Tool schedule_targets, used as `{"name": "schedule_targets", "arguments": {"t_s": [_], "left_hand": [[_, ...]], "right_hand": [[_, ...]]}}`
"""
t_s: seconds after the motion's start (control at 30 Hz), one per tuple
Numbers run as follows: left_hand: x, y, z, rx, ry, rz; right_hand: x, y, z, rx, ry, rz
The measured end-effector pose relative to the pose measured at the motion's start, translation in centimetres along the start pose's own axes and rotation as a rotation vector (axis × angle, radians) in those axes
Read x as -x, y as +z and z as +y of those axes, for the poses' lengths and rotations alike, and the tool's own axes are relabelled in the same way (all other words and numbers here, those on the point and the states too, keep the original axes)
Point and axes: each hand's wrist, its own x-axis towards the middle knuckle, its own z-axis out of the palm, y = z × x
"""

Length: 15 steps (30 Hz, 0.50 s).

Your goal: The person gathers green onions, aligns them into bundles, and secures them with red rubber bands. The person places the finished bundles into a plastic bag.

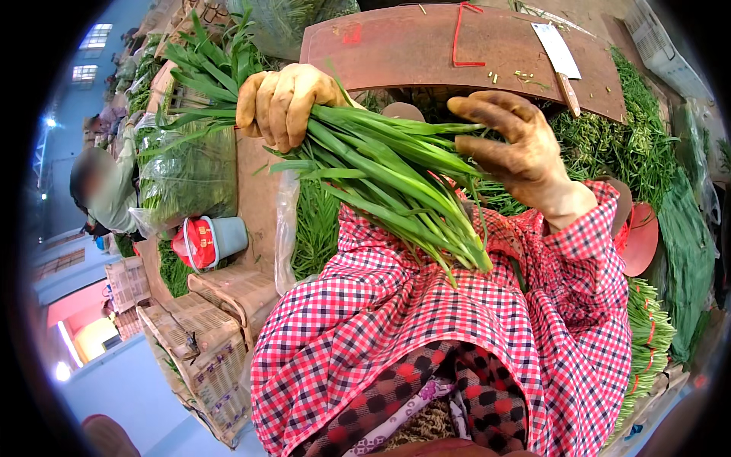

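Gripping firmly without crushing seemed best: left hand point(285, 105) had fingers clamped round the leafy bunch point(388, 167), centre frame; right hand point(525, 148) held its fingers apart beside it, contact unclear.

Place: prob. veg-packing shed or wholesale mkt hall
Bagged greens point(190, 167): big clear-plastic pack, L side
Tied bundles point(661, 335): long green stalks, red-banded, lower R
Crates point(213, 377): slatted, grouped lower L
Bench point(403, 46): brown, w/ cleaver point(558, 57) + cut bits point(524, 75)
Blue wall point(65, 141): w/ windows point(95, 36), far L
Person point(114, 202): nr bagged greens
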Motion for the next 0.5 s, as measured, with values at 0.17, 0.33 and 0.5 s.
{"name": "schedule_targets", "arguments": {"t_s": [0.17, 0.33, 0.5], "left_hand": [[-0.3, -0.6, -0.7, -0.038, -0.101, 0.012], [-0.4, 0.1, -0.8, -0.066, -0.117, 0.035], [-0.2, 0.7, -1.0, -0.133, -0.13, 0.075]], "right_hand": [[1.4, 0.9, 1.2, -0.226, 0.103, -0.059], [3.8, 0.8, 0.0, -0.823, 0.577, 0.082], [4.5, -1.1, 0.1, -0.579, 0.653, 0.073]]}}
